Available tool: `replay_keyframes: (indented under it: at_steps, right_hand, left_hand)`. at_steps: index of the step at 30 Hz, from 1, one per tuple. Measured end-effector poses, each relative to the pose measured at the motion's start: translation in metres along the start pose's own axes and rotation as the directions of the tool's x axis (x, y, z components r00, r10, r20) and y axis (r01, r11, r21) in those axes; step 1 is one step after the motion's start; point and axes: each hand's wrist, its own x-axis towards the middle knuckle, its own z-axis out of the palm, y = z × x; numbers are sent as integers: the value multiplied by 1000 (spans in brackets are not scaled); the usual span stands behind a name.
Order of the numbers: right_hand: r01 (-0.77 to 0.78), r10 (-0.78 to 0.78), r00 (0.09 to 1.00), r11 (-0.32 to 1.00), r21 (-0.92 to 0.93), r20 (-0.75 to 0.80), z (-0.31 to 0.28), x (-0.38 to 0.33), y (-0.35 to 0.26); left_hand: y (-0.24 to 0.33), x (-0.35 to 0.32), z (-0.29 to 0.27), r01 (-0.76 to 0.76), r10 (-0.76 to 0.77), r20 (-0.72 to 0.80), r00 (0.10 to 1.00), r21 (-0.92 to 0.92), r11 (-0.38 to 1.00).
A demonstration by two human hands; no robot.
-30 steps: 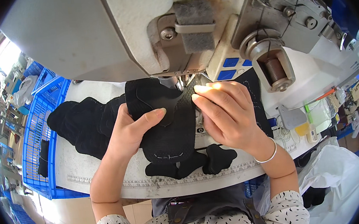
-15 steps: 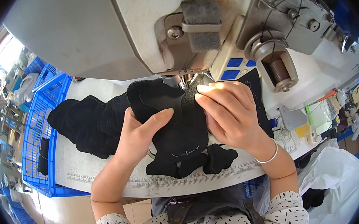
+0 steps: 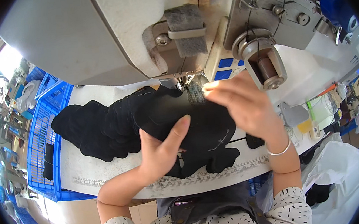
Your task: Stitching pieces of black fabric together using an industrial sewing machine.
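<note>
A black fabric piece point(image 3: 202, 129) lies under the needle area of a sewing machine point(image 3: 66, 41), beside the metal presser foot point(image 3: 180, 85). My left hand point(image 3: 162, 154) grips its near left side, thumb on top and the other fingers hidden beneath. A dark mesh-like strip point(image 3: 196, 94) lies on the piece just right of the presser foot. My right hand point(image 3: 247, 106), slightly blurred, pinches at the strip's right edge with its fingertips together. Pale stitches point(image 3: 221, 140) show near the piece's lower right edge.
Overlapping black fabric pieces point(image 3: 100, 129) spread left towards a blue plastic basket point(image 3: 43, 162). Small black pieces point(image 3: 224, 159) lie by the printed ruler point(image 3: 252, 162) at the table's front edge. A thread bobbin point(image 3: 266, 68) sits on the machine, right; a white plastic bag point(image 3: 338, 170) hangs lower right.
The black fabric piece has turned, its pale stitches swinging to the right. My left hand has shifted right with it. My right hand has moved slightly right. The whole view has shifted a little.
</note>
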Motion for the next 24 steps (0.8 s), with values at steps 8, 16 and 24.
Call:
replay_keyframes:
  at_steps: [8, 16, 24]
  right_hand:
    - [-482, 415, 876, 763, 430, 247, -3, -4, -11]
    - [-538, 478, 841, 697, 474, 254, 4, -6, -17]
    - [-462, 428, 886, 777, 427, 179, 6, -8, -12]
  left_hand:
    - [-15, -6, 16, -26, 24, -89, 996, -24, 999]
    - [-14, -4, 7, 43, -46, -66, 997, -46, 998]
    - [-14, 3, 8, 18, -20, -80, 997, -28, 999]
